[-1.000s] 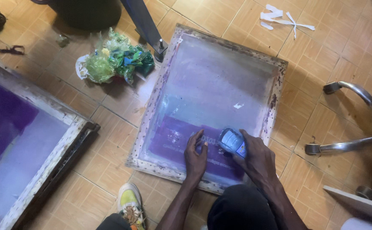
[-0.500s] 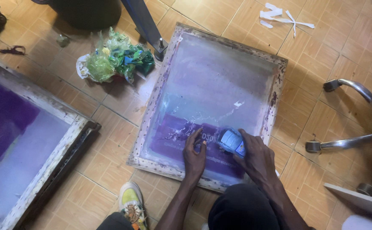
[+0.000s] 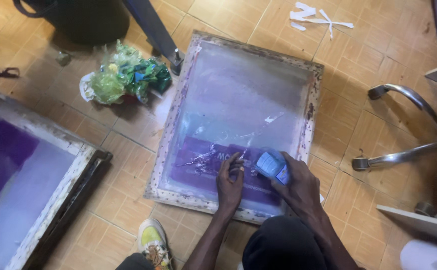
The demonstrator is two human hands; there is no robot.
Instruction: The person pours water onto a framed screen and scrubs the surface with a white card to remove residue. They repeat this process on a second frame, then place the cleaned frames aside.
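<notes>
On screen frame (image 3: 308,95): left hand (image 3: 230,185) beside bottle (image 3: 272,165).

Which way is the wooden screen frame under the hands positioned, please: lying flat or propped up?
Lying flat: the screen frame rests on the tiled floor, left hand pressing its mesh.

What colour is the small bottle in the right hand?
Light blue, seen in the head view: the bottle sits in the right hand over the screen frame.
</notes>
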